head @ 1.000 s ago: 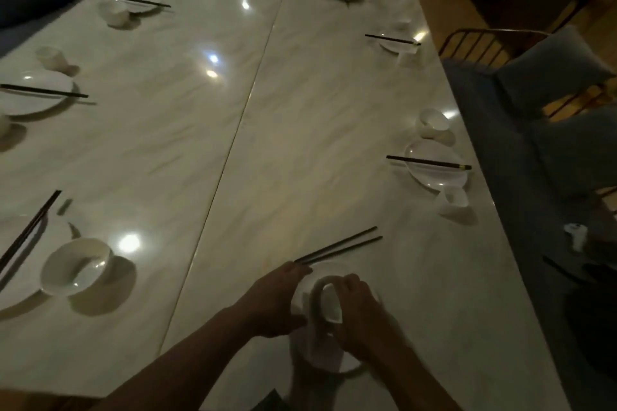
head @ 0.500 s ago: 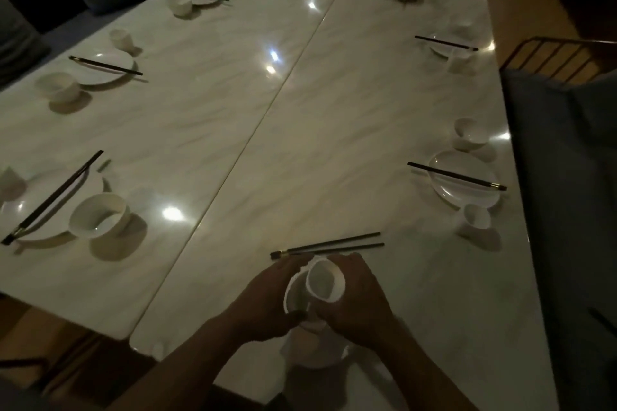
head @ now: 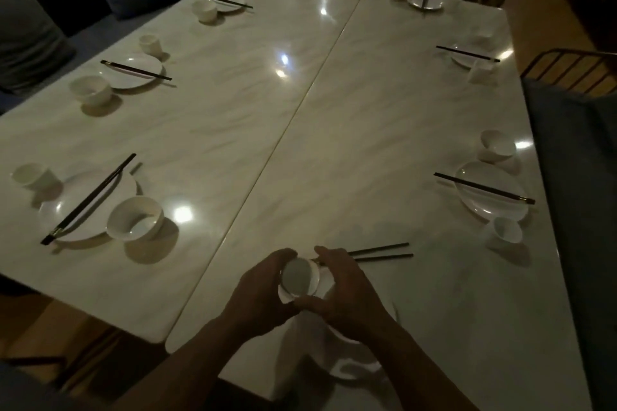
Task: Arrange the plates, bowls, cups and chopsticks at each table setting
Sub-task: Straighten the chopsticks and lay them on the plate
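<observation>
Cradling a small white cup (head: pixel 298 278) between left grip (head: pixel 263 297) and right grip (head: pixel 347 294), fingers of both curled round it, lifted near the tabletop's (head: pixel 367 143) near edge, between the near plate (head: pixel 357 369) and the chopsticks (head: pixel 384 257). Lower gently, upright, beside the plate as at the other settings; release only once seated flat.

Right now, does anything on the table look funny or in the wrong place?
Yes. The nearest chopsticks lie on the bare table, not across a plate as at the other settings, like the right-side plate. The left hand and right hand hold a white cup there, so that setting looks unfinished.
</observation>
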